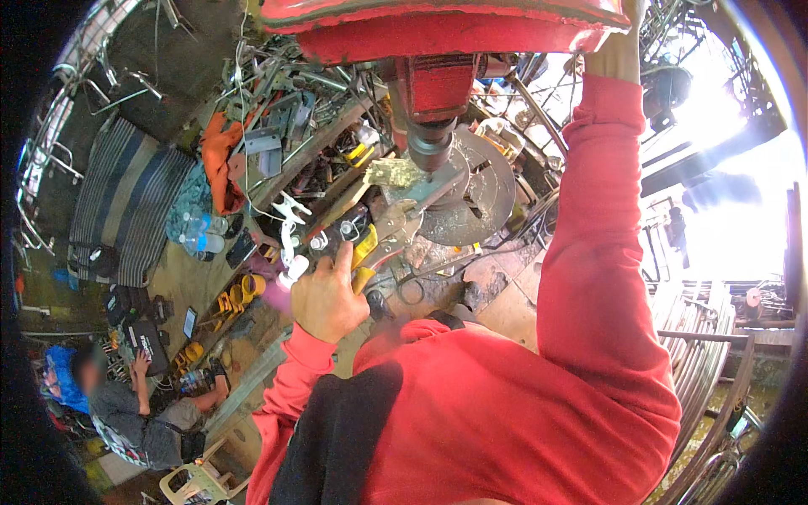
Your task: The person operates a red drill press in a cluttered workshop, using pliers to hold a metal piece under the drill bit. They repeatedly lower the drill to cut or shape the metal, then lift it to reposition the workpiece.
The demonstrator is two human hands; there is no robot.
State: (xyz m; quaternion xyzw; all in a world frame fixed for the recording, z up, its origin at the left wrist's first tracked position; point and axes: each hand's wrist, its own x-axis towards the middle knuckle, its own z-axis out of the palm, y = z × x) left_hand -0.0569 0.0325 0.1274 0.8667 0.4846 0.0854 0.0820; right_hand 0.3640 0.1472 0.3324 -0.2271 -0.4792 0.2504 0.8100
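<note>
My left hand [330,296] is at the yellow-handled pliers [367,246]. Its index finger stretches up alongside the upper handle, while the thumb side closes on the lower handle. The pliers' metal jaws reach to a flat metal piece [442,198] on the round slotted table [497,202] of a red drill press [438,84]. Just above that piece sits the dark drill chuck [430,145]; I cannot make out the bit's tip. Raised in its red sleeve, my right arm reaches to the machine's right side. The right wrist [613,61] shows, but the fingers are hidden behind the red drill head.
A white clip-like holder [291,236] on a cable stands left of the pliers. Metal scraps and tools crowd the wooden bench [324,139], with an orange cloth [220,160] beyond. A seated person [139,404] is at lower left. Metal rods [699,337] stand at right.
</note>
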